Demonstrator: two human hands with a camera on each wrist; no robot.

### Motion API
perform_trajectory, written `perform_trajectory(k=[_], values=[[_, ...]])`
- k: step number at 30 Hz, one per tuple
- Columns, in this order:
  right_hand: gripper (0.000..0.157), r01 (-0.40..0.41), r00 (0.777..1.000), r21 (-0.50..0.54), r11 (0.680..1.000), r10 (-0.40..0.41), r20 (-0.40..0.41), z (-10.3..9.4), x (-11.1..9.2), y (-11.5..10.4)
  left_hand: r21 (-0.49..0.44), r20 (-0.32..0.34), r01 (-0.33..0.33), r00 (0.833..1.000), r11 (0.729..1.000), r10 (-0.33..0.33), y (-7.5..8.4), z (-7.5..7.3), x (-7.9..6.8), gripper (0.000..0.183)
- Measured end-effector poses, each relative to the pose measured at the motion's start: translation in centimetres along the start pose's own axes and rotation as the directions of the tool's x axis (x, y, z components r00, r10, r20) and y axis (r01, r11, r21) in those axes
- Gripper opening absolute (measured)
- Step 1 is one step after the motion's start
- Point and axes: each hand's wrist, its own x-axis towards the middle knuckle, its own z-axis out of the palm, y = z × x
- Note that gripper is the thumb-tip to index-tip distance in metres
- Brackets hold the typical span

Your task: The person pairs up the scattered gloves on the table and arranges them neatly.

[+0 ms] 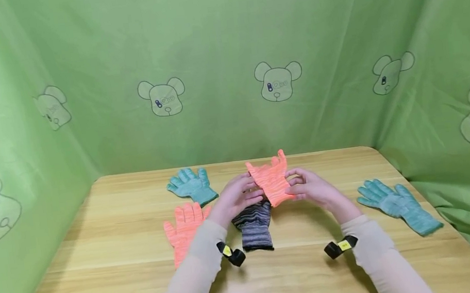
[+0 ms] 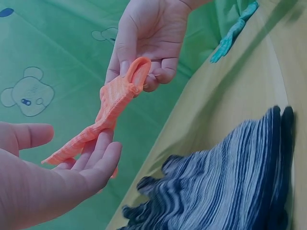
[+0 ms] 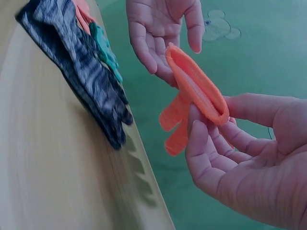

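A knitted orange glove (image 1: 272, 182) is held up above the table between both hands, its fingers pointing away. The right hand (image 1: 314, 189) pinches the glove's cuff (image 3: 211, 103) between thumb and fingers, and the cuff opening gapes a little. On the other side, the left hand (image 1: 237, 197) supports the finger end from below with extended fingers (image 2: 98, 155), its thumb standing apart from the fabric. Beneath them a black-and-grey striped glove (image 1: 256, 229) lies on the table with its cuff toward the person; its finger part is partly hidden by the left hand in the head view.
A second orange glove (image 1: 185, 223) lies by the left forearm, partly covered by it. One teal glove (image 1: 193, 186) is at the back left of the wooden table (image 1: 110, 240), another teal glove (image 1: 400, 204) near the right edge. Green curtains (image 1: 221, 35) enclose the table's back and sides.
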Motion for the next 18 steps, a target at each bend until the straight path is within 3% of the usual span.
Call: perform_trajectory(k=[12,18], values=[[0.043,0.028,0.999,-0.042,0.999,-0.028,0.023,3.6,1.4,-0.9,0.037,-0.016,-0.032,0.999,0.999,0.033,1.8,-2.7,-3.1,0.051],[0.038,0.061,0.996,-0.038,0.997,-0.058,0.072,6.3,1.9,-1.5,0.046,-0.014,-0.038,0.999,0.998,0.039,2.1,-4.9,-5.5,0.054]])
